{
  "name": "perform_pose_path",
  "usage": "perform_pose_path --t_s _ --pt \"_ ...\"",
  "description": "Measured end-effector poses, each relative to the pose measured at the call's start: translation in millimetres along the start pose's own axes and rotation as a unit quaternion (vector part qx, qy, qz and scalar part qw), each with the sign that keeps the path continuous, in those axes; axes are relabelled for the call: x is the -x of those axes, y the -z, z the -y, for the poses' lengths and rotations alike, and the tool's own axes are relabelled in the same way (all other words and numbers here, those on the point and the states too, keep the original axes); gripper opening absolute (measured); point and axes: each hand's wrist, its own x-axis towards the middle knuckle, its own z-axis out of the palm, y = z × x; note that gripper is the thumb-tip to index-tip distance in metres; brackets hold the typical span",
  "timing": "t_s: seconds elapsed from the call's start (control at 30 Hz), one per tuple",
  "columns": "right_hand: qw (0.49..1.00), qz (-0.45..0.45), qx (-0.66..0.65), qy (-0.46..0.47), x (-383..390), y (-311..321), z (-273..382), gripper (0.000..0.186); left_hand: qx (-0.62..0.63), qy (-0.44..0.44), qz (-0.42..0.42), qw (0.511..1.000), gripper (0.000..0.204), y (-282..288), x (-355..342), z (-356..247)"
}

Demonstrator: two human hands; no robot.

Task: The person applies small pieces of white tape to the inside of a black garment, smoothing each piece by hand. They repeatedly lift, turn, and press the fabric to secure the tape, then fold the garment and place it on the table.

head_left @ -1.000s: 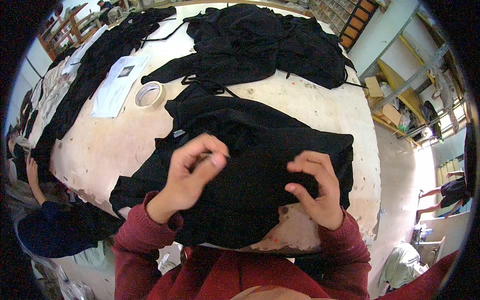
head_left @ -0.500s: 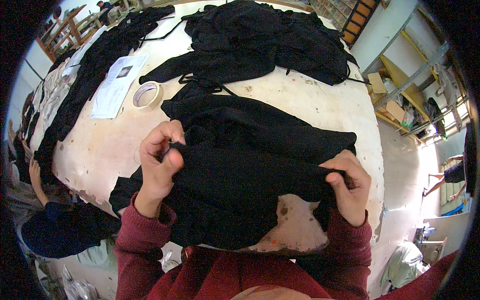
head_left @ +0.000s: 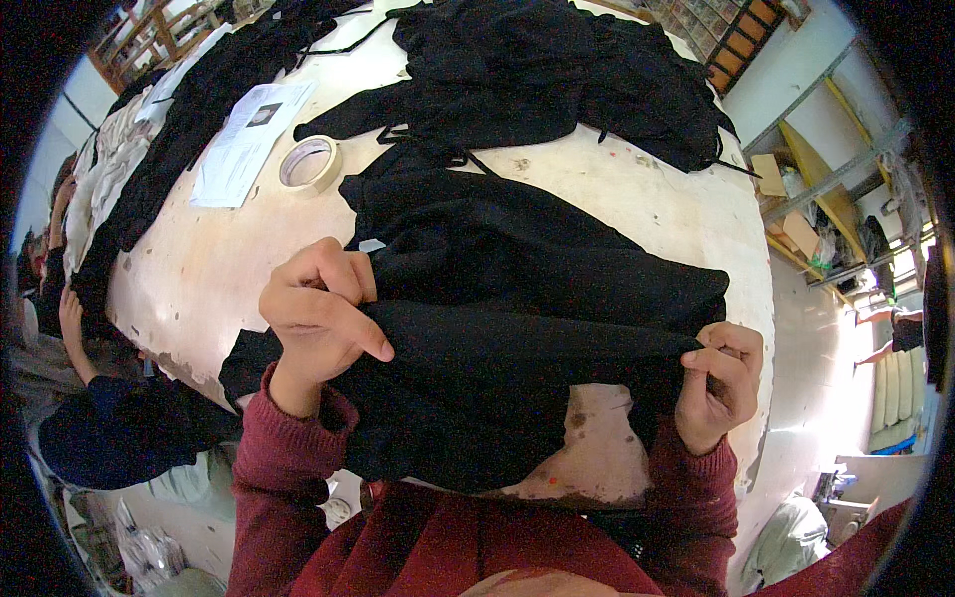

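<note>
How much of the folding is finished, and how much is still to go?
Finished: nothing looks neatly folded yet. In hand: the left hand and right hand each pinch an end of the black garment, stretched over the table. Left: a heap of black clothes still lies loose at the far side.

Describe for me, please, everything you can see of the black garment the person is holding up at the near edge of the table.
The black garment is a dark, matte, soft-looking fabric, folded over itself in layers. Its near fold is stretched into a band between the left hand and the right hand, each pinching an end. The rest lies on the pale worn table, with its lower part hanging over the near edge. Further details are lost in the black.
</note>
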Motion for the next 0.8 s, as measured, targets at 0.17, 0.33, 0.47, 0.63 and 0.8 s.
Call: perform_pose_path --t_s 0.17,0.33,0.47,0.63,0.8 --pt "1.000 0.011 0.001 0.008 -1.3 -1.2 -0.9 0.025 0.001 0.009 -0.010 1.000 0.012 1.3 0.3 -0.2" --pt "0.995 0.075 0.036 0.048 -5.9 -0.3 2.5 0.033 0.046 -0.044 -0.100 0.993 0.029 5.0 4.7 5.8" --pt "0.986 0.107 0.101 0.083 -6.9 -3.2 3.6 0.038 -0.043 0.027 -0.365 0.930 0.025 20.6 -7.2 10.5" --pt "0.973 0.124 0.121 0.153 -0.4 -7.2 9.4 0.039 -0.467 0.023 -0.409 0.784 0.035 5.5 -16.9 13.4" --pt "0.964 0.146 0.088 0.205 7.4 -7.8 29.2 0.040 -0.333 -0.158 0.085 0.926 0.034 -75.4 19.4 1.5"
